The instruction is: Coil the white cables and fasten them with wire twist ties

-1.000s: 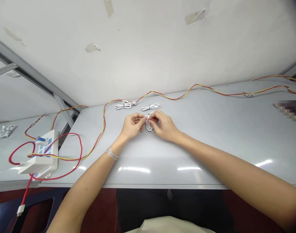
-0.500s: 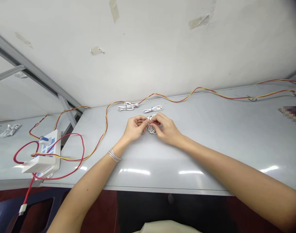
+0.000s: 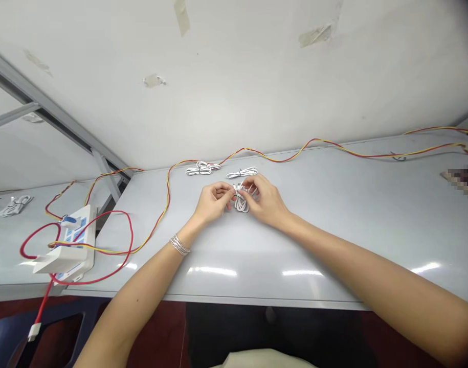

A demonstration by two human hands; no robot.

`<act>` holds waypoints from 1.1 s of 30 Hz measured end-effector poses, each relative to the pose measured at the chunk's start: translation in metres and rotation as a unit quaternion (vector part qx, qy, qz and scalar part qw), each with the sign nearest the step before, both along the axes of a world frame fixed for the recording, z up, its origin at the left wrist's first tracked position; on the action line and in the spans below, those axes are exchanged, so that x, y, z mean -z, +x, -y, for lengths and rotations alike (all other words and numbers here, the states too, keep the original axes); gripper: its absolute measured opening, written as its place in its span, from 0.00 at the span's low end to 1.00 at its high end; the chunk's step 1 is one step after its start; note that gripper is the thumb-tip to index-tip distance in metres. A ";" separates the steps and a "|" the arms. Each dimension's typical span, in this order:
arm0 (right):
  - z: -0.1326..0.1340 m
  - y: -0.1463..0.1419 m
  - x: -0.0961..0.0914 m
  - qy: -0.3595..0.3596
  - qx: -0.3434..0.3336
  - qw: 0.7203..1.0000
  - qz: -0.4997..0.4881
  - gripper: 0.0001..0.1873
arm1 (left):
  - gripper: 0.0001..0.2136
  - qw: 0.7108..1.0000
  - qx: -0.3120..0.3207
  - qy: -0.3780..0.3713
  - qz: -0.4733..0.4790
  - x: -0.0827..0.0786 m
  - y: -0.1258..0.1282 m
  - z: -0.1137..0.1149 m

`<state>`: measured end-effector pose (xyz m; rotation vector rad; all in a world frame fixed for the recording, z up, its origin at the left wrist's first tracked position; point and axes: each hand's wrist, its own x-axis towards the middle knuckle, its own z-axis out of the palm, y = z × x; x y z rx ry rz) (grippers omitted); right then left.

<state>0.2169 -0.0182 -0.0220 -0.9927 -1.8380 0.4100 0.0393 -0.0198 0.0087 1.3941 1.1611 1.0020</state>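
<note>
White coiled cable (image 3: 240, 204) between left hand (image 3: 214, 201) and right hand (image 3: 265, 201)

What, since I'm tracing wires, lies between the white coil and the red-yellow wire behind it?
The head view shows a bundled white cable between the white coil and the red-yellow wire.

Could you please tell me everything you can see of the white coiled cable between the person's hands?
The white coiled cable is a thin cord, smooth and rubbery-looking, gathered into narrow loops that lie on the pale grey tabletop. The top of the bundle is held by the fingers of the left hand and right hand. A small white end may show there, but it is too small to identify.
</note>
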 end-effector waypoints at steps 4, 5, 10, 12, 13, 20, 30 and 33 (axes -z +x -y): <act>-0.002 0.001 0.002 -0.018 0.020 1.000 -0.014 0.07 | 0.15 1.000 0.011 -0.009 -0.007 -0.002 0.000 0.001; -0.002 0.000 0.003 -0.019 0.019 1.000 -0.016 0.08 | 0.15 1.000 0.015 -0.013 -0.009 -0.002 0.000 0.002; -0.002 -0.002 0.003 -0.023 0.021 0.999 -0.034 0.09 | 0.16 1.000 0.001 -0.013 -0.002 -0.001 0.000 0.001; -0.001 -0.002 0.002 -0.022 0.022 0.999 -0.040 0.09 | 0.16 1.000 -0.008 -0.007 0.005 0.000 0.000 0.000; -0.001 -0.002 0.001 -0.020 0.019 0.999 -0.040 0.10 | 0.16 1.000 -0.013 -0.004 0.008 0.000 0.000 0.000; 0.003 0.000 -0.002 0.016 -0.017 1.000 -0.002 0.03 | 0.17 0.999 -0.032 0.011 0.015 0.000 0.002 0.000; 0.002 0.002 -0.003 0.036 -0.016 0.999 0.015 0.04 | 0.13 0.992 -0.045 0.085 -0.078 0.003 0.000 0.001; 0.002 0.003 -0.004 0.062 -0.010 0.997 0.042 0.05 | 0.14 0.993 -0.050 0.074 -0.079 0.003 -0.001 0.000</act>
